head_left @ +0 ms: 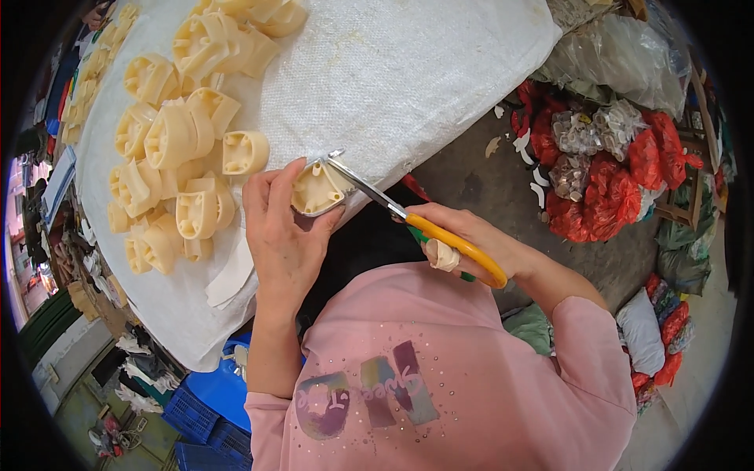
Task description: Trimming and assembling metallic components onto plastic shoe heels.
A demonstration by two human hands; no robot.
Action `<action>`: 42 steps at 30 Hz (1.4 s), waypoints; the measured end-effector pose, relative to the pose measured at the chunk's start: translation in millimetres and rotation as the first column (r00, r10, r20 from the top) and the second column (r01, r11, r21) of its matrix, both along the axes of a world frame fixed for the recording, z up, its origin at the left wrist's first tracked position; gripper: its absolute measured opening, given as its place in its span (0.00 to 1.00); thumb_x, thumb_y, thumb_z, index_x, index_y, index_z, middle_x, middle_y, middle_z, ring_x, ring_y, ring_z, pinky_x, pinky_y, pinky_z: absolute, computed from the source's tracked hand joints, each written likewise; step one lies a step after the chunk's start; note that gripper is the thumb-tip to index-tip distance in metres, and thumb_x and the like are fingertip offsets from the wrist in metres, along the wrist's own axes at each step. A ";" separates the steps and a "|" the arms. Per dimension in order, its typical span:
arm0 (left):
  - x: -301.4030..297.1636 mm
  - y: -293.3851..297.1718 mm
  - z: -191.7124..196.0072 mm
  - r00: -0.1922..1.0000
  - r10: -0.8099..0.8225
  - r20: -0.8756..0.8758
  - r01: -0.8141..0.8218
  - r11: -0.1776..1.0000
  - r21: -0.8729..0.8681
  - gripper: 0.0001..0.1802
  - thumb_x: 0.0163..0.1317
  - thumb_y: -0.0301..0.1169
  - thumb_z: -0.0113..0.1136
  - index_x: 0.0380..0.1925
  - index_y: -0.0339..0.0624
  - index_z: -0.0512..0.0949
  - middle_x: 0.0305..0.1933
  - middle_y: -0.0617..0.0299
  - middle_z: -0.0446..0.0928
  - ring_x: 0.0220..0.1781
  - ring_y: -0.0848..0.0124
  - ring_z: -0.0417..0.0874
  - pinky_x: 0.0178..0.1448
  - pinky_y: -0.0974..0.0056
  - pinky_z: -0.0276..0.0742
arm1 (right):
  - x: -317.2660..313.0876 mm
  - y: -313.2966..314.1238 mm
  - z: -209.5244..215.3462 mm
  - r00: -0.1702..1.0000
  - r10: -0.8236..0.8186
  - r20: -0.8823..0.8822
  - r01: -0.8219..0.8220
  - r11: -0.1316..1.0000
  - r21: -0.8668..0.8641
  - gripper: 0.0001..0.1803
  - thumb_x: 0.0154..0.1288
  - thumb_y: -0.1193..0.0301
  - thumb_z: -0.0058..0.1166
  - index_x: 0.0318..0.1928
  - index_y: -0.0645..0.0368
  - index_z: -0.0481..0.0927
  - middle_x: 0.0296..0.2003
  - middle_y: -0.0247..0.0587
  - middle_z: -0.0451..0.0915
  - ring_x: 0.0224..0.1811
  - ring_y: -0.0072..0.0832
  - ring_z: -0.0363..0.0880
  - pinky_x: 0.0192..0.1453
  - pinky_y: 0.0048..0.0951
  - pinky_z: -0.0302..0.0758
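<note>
My left hand grips a small cream hollow plastic part, open side up, with small posts inside and a dark, shiny outer edge. Scissors with yellow handles are in my right hand. Their blades lie at the part's upper right rim, close to my left fingertips. A beige wrapping covers one finger of my right hand. Left of my hands, many similar cream parts lie heaped on a white woven sheet. One single part sits nearest my left fingers.
White offcut strips lie at the sheet's near edge. On the floor to the right are red plastic bags and white scraps. Blue crates and a blue seat stand at lower left.
</note>
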State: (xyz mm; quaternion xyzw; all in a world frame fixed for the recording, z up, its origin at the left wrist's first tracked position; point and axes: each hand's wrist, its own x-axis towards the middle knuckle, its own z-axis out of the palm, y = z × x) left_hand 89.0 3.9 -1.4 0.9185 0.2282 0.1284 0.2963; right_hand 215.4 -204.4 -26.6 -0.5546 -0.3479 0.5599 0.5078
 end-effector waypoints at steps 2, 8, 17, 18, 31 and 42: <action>-0.3 -0.3 -1.1 1.000 0.020 -0.007 -0.020 1.000 -0.013 0.35 0.34 0.21 0.74 0.49 0.40 0.74 0.42 0.54 0.69 0.45 0.57 0.73 0.49 0.59 0.71 | 0.0 4.2 4.9 0.997 -0.010 -0.072 0.006 0.998 -0.059 0.28 0.61 0.64 0.54 0.60 0.60 0.65 0.41 0.39 0.74 0.40 0.27 0.73 0.47 0.28 0.69; -1.8 1.3 -3.6 1.000 0.020 0.004 -0.020 0.999 0.028 0.32 0.37 0.20 0.71 0.48 0.38 0.76 0.42 0.57 0.70 0.45 0.64 0.75 0.45 0.65 0.74 | -1.3 5.7 0.9 0.993 -0.024 -0.115 0.014 0.996 -0.090 0.27 0.59 0.67 0.54 0.59 0.59 0.67 0.39 0.37 0.75 0.37 0.23 0.74 0.42 0.25 0.71; -1.3 2.3 -4.3 1.000 0.017 0.002 -0.017 0.999 0.051 0.31 0.37 0.22 0.71 0.48 0.37 0.76 0.42 0.57 0.70 0.44 0.64 0.75 0.45 0.65 0.74 | -3.1 8.0 4.7 0.998 0.004 -0.055 -0.014 0.983 -0.181 0.23 0.59 0.74 0.54 0.56 0.58 0.69 0.34 0.37 0.77 0.34 0.23 0.78 0.35 0.24 0.72; -1.3 2.3 -4.3 1.000 0.017 0.003 -0.017 0.999 0.052 0.31 0.37 0.22 0.71 0.48 0.37 0.76 0.42 0.57 0.70 0.44 0.64 0.75 0.45 0.65 0.74 | -3.5 8.4 5.2 0.999 0.003 -0.034 -0.010 0.983 -0.183 0.23 0.60 0.73 0.54 0.56 0.58 0.69 0.34 0.38 0.78 0.35 0.25 0.79 0.37 0.25 0.73; -2.8 3.1 -4.0 1.000 0.018 0.024 -0.019 0.999 0.041 0.32 0.35 0.21 0.70 0.48 0.38 0.76 0.40 0.56 0.70 0.43 0.62 0.75 0.44 0.64 0.73 | -9.6 -3.1 23.8 0.921 -0.288 0.263 0.347 0.913 -0.215 0.33 0.57 0.76 0.57 0.65 0.59 0.64 0.50 0.44 0.69 0.51 0.30 0.71 0.56 0.25 0.66; -1.5 3.0 -4.2 1.000 0.020 0.022 -0.021 0.999 0.037 0.32 0.35 0.22 0.72 0.47 0.38 0.76 0.39 0.56 0.69 0.42 0.62 0.74 0.44 0.63 0.72 | 20.4 47.7 28.5 0.677 -0.334 -0.656 0.672 0.644 0.365 0.35 0.64 0.74 0.49 0.70 0.63 0.54 0.45 0.41 0.73 0.44 0.24 0.71 0.49 0.26 0.68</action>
